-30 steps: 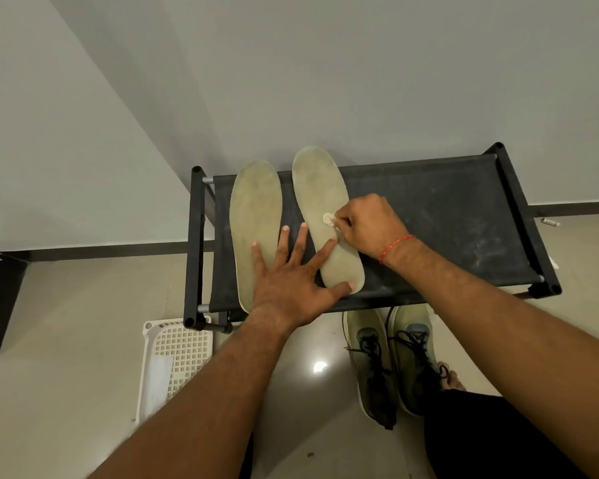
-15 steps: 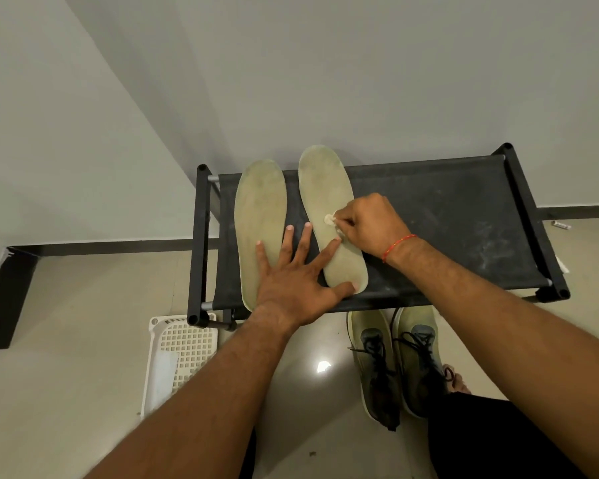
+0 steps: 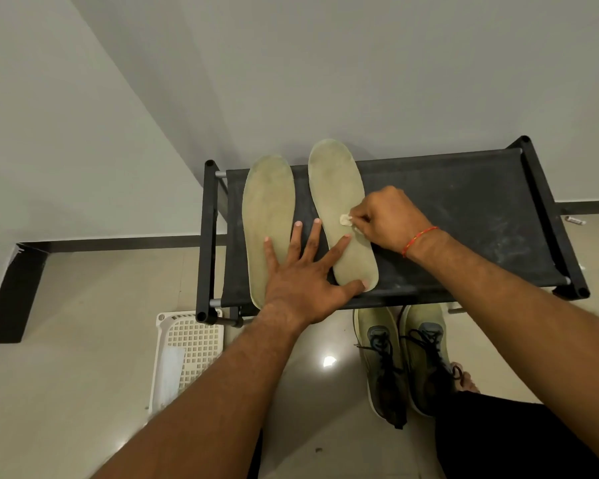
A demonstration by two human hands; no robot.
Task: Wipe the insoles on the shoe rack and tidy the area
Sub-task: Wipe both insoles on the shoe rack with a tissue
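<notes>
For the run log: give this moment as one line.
step: wipe | right hand: pinches pale wad on right-side insole | left hand: flat over it and left-side insole | place: shoe rack

Olive-green sneakers with black laces stand side by side on a glossy beige floor (a bright glint shows just left of them). A white lattice basket lies further left. Grey walls meet a dark baseboard, a small pale object beside it.

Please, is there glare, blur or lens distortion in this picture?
Head view: one glare spot on the glossy floor near the shoe rack; soft light, no hard shadows; left hand, right hand and its pinched white wad look sharp; wide lens splays the rack's sides.
</notes>
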